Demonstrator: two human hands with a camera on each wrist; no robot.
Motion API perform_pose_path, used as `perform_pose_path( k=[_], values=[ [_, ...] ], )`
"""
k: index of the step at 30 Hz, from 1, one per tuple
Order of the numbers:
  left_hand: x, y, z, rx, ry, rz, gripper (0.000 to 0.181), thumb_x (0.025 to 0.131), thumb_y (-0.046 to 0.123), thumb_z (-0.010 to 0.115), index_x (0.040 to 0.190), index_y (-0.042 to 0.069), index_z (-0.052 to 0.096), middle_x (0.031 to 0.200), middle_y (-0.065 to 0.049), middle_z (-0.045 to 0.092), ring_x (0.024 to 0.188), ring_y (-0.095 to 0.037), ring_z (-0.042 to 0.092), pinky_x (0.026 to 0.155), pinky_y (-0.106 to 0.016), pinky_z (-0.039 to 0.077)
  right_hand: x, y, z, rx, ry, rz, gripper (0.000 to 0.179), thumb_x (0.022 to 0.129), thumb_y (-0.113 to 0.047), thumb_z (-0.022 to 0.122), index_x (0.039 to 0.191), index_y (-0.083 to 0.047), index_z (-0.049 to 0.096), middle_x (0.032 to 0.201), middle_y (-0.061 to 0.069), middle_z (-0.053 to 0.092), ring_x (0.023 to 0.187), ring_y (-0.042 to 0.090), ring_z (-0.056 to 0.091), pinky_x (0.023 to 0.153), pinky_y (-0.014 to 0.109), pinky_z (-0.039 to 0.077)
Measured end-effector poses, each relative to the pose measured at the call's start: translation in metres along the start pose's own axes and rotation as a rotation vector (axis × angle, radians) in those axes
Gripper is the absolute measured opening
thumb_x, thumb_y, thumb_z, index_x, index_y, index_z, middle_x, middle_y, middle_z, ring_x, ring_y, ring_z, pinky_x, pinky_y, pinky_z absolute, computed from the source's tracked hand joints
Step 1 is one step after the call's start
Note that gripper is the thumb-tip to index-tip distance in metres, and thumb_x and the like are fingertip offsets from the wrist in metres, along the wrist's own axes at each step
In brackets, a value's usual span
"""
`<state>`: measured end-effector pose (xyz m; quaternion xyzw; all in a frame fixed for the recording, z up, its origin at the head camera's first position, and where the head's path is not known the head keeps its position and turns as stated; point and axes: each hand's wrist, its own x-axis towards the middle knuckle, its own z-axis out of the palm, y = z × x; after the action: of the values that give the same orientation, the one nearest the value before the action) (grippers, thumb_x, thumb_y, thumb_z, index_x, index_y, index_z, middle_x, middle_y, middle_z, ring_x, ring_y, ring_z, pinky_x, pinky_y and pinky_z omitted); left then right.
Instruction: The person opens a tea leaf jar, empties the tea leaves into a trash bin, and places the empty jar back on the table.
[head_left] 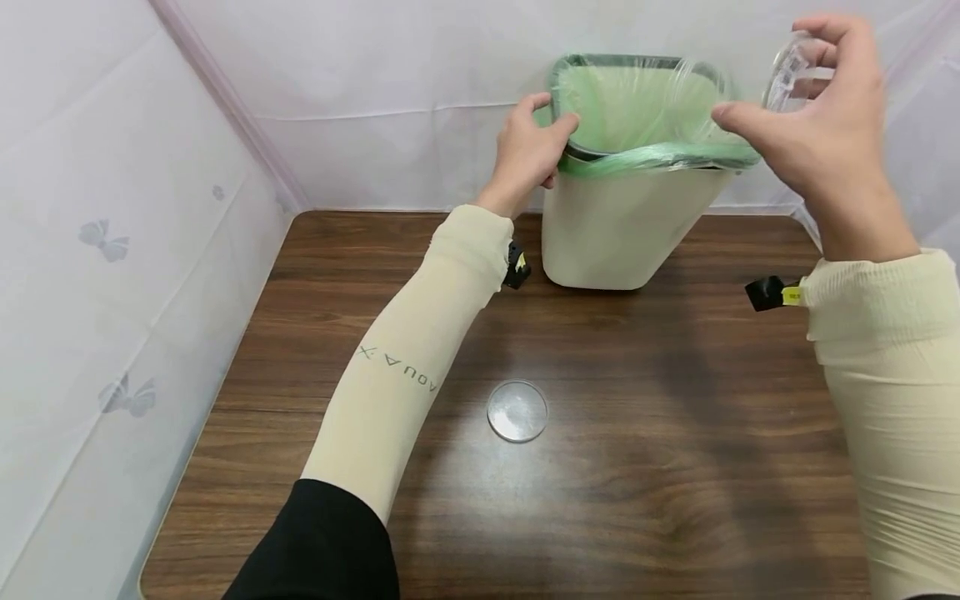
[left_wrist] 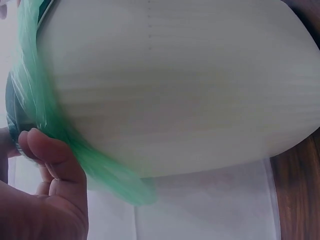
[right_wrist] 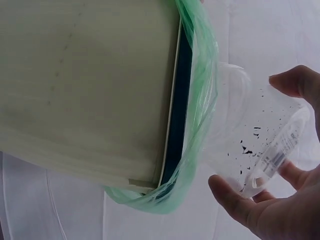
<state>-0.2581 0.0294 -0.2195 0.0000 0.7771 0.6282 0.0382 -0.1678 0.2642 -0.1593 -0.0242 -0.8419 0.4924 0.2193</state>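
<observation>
A cream trash bin (head_left: pixel 615 229), lined with a green plastic bag (head_left: pixel 660 158), leans on the table toward the right. My left hand (head_left: pixel 525 150) grips the left side of its rim, thumb over the edge and fingers outside. Above the bin's right side, my right hand (head_left: pixel 840 142) holds a clear plastic jar (right_wrist: pixel 250 135) by its base end. Tipped on its side, the jar has its mouth toward the bag's opening. Dark flecks (right_wrist: pixel 246 150) and a printed label (right_wrist: pixel 280 150) show on the jar in the right wrist view.
A round clear lid (head_left: pixel 517 411) lies on the brown wooden table (head_left: pixel 637 500), in front of the bin. White sheets (head_left: pixel 390 83) hang behind the table and along its left side.
</observation>
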Motion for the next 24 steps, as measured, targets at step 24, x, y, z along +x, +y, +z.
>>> perform_pose_path(
  k=[24],
  values=[
    [-0.003,-0.005,-0.014,-0.056,0.028,0.004,0.054,0.098,0.041,0.066,0.147,0.033,0.045,0.056,0.001,0.039,0.043,-0.013,0.037,0.046,-0.025,0.043,-0.006,0.015,-0.003,0.527,0.085,0.033,0.057,0.068,0.004,0.088,0.112,-0.009,0.055,0.101,0.007,0.061,0.08,0.016,0.061,0.072,0.019,0.05]
  ],
)
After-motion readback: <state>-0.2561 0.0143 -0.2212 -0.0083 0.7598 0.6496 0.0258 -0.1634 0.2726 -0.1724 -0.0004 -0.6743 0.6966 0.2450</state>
